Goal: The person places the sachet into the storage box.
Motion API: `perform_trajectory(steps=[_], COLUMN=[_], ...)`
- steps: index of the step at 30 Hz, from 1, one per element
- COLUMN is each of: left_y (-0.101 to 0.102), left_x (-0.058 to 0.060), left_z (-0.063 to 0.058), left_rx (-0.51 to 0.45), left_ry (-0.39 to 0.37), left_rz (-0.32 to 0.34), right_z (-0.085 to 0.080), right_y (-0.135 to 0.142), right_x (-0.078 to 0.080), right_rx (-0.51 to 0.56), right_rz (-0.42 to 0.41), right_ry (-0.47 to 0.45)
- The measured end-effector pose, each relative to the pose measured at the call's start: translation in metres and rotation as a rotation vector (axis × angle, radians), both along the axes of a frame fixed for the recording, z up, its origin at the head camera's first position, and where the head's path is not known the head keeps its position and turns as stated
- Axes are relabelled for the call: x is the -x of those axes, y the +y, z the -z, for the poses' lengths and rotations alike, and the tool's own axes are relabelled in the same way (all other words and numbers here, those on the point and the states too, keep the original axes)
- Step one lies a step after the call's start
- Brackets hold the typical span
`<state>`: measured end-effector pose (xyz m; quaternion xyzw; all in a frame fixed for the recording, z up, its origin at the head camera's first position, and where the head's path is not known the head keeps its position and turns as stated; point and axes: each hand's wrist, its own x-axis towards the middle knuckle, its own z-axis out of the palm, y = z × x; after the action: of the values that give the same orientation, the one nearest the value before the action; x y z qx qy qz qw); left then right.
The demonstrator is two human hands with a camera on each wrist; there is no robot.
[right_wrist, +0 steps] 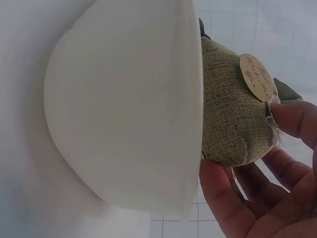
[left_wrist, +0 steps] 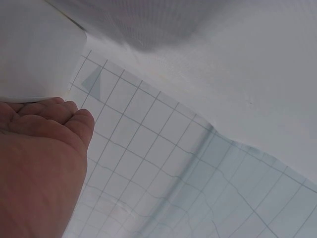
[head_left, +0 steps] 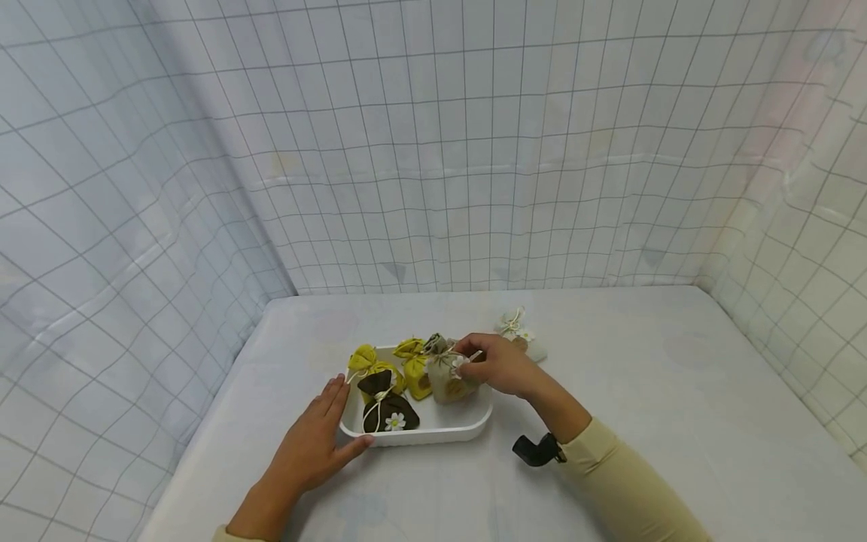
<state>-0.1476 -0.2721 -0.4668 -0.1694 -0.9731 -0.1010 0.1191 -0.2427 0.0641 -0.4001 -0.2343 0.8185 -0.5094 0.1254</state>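
Note:
My right hand (head_left: 504,365) pinches a grey-green drawstring pouch (head_left: 447,382) near its tied neck, over the right end of a white tray (head_left: 433,436). In the right wrist view, thumb and fingers are on the pouch (right_wrist: 230,109), which shows a round paper label beyond the tray's wall (right_wrist: 124,104). My left hand (head_left: 311,440) lies along the tray's left side, fingers extended and thumb at the front rim. In the left wrist view its fingertips touch the tray (left_wrist: 39,54). Inside the tray sit a dark brown pouch (head_left: 393,414) with a white flower and two yellow pouches (head_left: 418,380).
A pale pouch (head_left: 536,351) with a cord bow lies on the white-covered table (head_left: 643,391), outside the tray, behind my right hand. A black device (head_left: 535,450) is strapped at my right wrist. Grid-patterned sheets (head_left: 440,150) enclose the table at the back and sides.

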Motion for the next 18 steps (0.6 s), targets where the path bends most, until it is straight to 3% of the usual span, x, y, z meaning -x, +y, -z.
perform_trajectory(steps=[9,18], left_y=[0.0,-0.001], left_x=[-0.001,-0.001], left_z=[0.0,0.002], left_rx=[-0.009,-0.016], left_ry=[-0.006,0.006], left_rz=[-0.002,0.008], right_z=[0.004,0.018], right_y=[-0.011,-0.024], right_x=[-0.005,-0.007], right_rx=[-0.037,-0.102], right_rz=[-0.059,-0.091], right_ry=[0.032,0.134])
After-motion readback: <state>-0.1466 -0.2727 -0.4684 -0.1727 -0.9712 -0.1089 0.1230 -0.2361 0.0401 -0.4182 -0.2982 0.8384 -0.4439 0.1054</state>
